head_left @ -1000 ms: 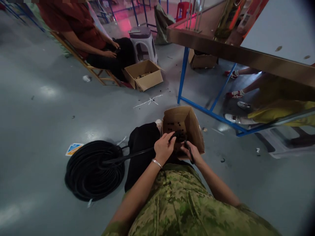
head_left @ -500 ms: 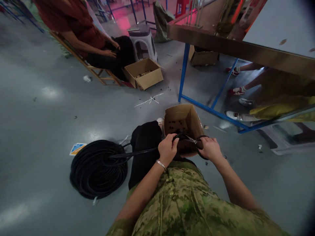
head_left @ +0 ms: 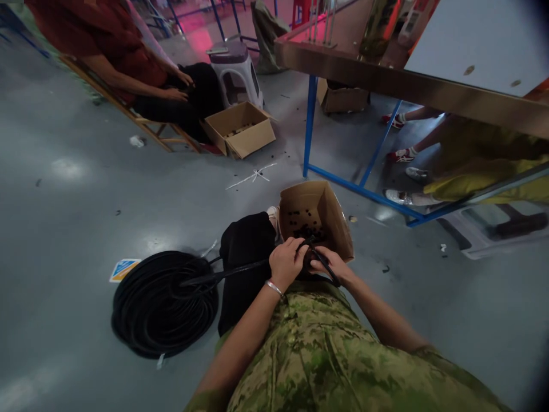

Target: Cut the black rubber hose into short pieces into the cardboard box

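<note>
The left hand is gripping a black tube, its thumb and fingers closed around it. The tube is running leftward from this hand, over a black-trousered leg, to a black coil that is lying on the floor well to the hand's left. The right hand, just right of the left one, is curling its fingers around the dark handles of a pair of scissors; how far the blades are parting cannot be told. A cardboard box is standing just ahead of both hands, and small black pieces are lying scattered inside it. Farther ahead, to the left of the left hand, a seated person is resting both forearms near the lap. Ahead and right of the right hand, blue legs are supporting a surface.
</note>
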`<state>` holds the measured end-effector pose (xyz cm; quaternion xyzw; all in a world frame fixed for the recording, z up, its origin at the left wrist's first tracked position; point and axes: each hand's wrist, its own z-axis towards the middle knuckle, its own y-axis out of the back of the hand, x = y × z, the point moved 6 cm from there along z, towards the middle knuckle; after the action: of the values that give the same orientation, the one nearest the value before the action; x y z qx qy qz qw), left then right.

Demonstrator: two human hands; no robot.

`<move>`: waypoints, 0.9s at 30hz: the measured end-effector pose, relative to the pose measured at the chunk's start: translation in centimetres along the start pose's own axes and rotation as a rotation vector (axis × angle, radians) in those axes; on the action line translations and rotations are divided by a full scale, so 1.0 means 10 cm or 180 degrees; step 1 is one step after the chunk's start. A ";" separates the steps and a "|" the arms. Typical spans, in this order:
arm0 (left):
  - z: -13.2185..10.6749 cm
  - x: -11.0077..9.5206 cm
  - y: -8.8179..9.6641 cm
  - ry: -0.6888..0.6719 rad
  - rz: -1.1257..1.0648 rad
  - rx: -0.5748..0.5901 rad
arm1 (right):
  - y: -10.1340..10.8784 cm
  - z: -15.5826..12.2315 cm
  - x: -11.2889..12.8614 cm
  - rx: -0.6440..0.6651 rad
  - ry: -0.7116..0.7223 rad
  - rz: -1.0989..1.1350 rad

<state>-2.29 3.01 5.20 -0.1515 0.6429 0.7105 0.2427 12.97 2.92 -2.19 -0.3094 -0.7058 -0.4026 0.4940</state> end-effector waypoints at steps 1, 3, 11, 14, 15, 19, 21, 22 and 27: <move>0.00 0.00 -0.02 -0.0015 0.0089 0.0042 | 0.01 0.01 -0.01 -0.0023 0.0035 -0.0106; -0.01 0.00 -0.04 -0.0044 0.0184 0.0102 | 0.02 0.02 -0.04 -0.0055 0.0079 -0.0246; -0.01 0.01 -0.06 -0.0003 0.0230 0.0149 | -0.05 -0.01 -0.07 -0.0080 0.0113 -0.0182; -0.01 0.00 -0.06 -0.0049 0.0254 0.0148 | -0.04 -0.01 -0.07 -0.0067 0.0065 -0.0183; -0.01 0.00 -0.07 -0.0065 0.0279 0.0158 | -0.04 -0.01 -0.07 -0.0071 0.0044 -0.0207; -0.02 0.00 -0.12 -0.0171 0.0446 0.0272 | -0.06 -0.02 -0.11 -0.0114 -0.0082 -0.0320; -0.03 -0.01 -0.16 -0.0258 0.0506 0.0356 | -0.08 -0.02 -0.12 -0.0121 -0.0119 -0.0325; -0.03 -0.01 -0.17 -0.0289 0.0524 0.0393 | -0.08 -0.02 -0.13 -0.0128 -0.0126 -0.0319; -0.01 -0.02 -0.21 -0.0340 0.0592 0.0534 | -0.11 -0.02 -0.15 -0.0183 -0.0165 -0.0298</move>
<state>-1.01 2.97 3.49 -0.0323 0.6975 0.6807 0.2215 12.63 2.17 -3.82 -0.3004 -0.7202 -0.4372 0.4471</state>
